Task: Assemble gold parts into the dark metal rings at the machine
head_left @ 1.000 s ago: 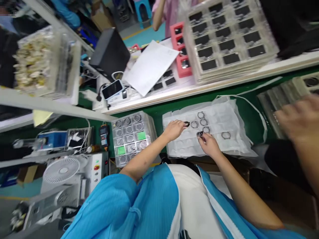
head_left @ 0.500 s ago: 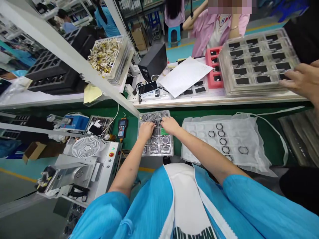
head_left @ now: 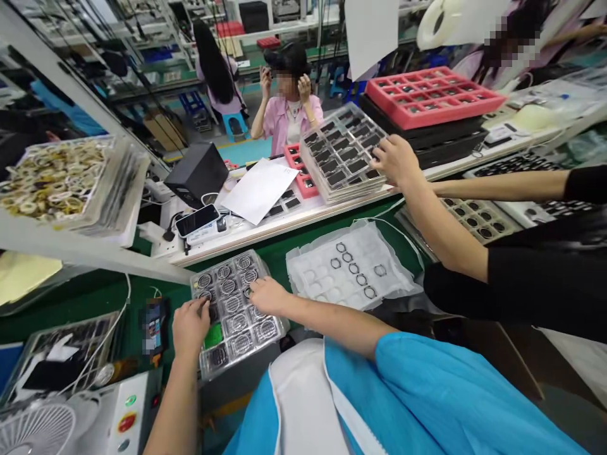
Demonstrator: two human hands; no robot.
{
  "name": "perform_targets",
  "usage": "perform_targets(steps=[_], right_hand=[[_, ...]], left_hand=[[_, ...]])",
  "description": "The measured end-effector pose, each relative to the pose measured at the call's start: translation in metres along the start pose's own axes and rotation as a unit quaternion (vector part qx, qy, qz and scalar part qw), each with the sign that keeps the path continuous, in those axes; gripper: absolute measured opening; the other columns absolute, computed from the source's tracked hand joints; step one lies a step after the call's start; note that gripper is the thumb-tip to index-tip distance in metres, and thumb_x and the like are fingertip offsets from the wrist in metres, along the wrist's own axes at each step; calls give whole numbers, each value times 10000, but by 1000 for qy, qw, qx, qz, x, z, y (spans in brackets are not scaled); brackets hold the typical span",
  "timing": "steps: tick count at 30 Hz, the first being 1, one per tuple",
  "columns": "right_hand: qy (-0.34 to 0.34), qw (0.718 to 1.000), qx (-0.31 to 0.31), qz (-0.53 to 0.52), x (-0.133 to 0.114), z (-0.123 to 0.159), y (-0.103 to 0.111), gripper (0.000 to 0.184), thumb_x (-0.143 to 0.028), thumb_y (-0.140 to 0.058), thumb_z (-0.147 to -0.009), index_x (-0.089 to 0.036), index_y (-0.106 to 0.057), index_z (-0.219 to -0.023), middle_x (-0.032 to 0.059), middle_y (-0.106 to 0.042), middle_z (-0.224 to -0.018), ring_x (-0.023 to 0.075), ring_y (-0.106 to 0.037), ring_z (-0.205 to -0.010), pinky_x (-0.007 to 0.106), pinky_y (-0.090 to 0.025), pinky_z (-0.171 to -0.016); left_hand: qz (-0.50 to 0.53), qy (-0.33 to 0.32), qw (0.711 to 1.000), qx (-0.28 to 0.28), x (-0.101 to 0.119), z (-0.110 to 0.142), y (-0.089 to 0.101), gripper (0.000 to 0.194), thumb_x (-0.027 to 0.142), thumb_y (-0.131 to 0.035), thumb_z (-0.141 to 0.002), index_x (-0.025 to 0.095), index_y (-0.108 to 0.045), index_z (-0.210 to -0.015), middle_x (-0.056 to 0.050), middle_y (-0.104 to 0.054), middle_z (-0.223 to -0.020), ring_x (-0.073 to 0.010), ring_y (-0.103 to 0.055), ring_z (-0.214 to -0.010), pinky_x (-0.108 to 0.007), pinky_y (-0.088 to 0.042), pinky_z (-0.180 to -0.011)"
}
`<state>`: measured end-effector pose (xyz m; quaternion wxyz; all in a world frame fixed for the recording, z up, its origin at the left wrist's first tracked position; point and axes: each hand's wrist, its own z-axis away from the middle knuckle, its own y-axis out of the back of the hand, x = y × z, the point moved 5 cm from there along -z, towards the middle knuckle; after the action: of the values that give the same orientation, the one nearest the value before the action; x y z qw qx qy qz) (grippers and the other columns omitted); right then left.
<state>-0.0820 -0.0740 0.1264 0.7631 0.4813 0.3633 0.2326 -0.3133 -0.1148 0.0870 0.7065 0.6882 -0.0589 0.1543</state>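
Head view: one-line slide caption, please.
Left hand and right hand touch a clear tray of metal rings on a green workbench.

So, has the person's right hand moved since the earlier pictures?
Yes: the right hand went left, off the white plastic sheet, onto the clear tray.

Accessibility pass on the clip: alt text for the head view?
The person's left hand and right hand rest on a clear tray of round metal parts, beside a white bagged tray holding metal rings. A co-worker's black-sleeved hand reaches to a stack of clear trays.
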Motion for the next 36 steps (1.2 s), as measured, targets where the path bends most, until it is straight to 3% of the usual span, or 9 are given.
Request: perform_targets(steps=[4,10,17,22,25,27,30,33,36], right_hand=[[-16,998,44,-34,8,18,9,293,-303,-518,-1067,-165,-775,-1034,109,-714,-1058,230,-654,-1027,348,-464,-815],[-88,992,33,-90,26,59,17,356,-354,-470,-1104,-168,-768,-1049,105,-721,-1038,214,-656,-975,329,-429,-804],[68,996,-33,-50,-15,56,-4,231,-145,-535,-1004,-121,-763,-1027,143,-711,-1040,262,-636,-1049,382,-446,-885],[65,995,-16,-69,-22,51,-11,249,-193,-543,-1026,-114,-768,-1097,156,-708,-1099,269,-636,-1096,396,-464,-940],[-1,988,38,-152,19,78,-13,254,-302,-588,-1034,-169,-760,-1166,118,-705,-1123,239,-636,-1100,358,-465,-966],[-138,969,45,-202,72,117,-24,233,-276,-582,-1033,-190,-761,-1154,88,-713,-1122,197,-644,-1080,296,-465,-963],[-412,889,4,-198,164,208,-53,221,-183,-560,-1009,-166,-763,-1093,85,-727,-1089,179,-658,-1013,247,-469,-887],[-553,821,-8,-143,231,293,-73,354,-111,-417,-1002,-26,-726,-1152,208,-702,-1012,258,-659,-907,333,-470,-770],[-601,793,-13,-98,266,339,-87,355,-148,-427,-1002,-23,-715,-1168,218,-670,-981,259,-630,-820,351,-446,-707]], left_hand=[[53,-13,996,64,19,16,13,302,441,-519,-970,216,-713,-1019,-147,-746,-1112,-355,-681,-1102,-515,-503,-1001],[115,7,992,59,55,47,24,261,430,-547,-995,219,-700,-1008,-127,-741,-1092,-300,-672,-1121,-474,-494,-1054],[150,8,988,15,80,62,18,238,383,-539,-1014,227,-718,-1026,-107,-737,-1091,-269,-665,-1115,-444,-512,-1031],[163,-49,985,-15,103,67,10,236,375,-545,-1016,224,-725,-1039,-108,-731,-1103,-278,-664,-1099,-455,-517,-1013],[164,-75,983,-22,116,70,8,233,377,-551,-1014,225,-726,-1029,-110,-729,-1095,-289,-667,-1082,-465,-521,-989],[176,-86,981,-20,130,70,9,233,375,-545,-1023,223,-721,-1042,-110,-730,-1090,-291,-667,-1079,-475,-521,-988],[204,-122,970,-60,171,65,1,233,371,-528,-1043,236,-715,-1071,-102,-737,-1107,-282,-667,-1103,-478,-521,-1011],[223,-196,939,-171,235,51,-31,233,358,-524,-1052,241,-713,-1124,-96,-744,-1140,-270,-666,-1126,-459,-529,-1025],[188,-268,901,-285,303,33,-85,244,278,-544,-1039,205,-700,-1212,-112,-738,-1208,-273,-649,-1183,-439,-523,-1051]])
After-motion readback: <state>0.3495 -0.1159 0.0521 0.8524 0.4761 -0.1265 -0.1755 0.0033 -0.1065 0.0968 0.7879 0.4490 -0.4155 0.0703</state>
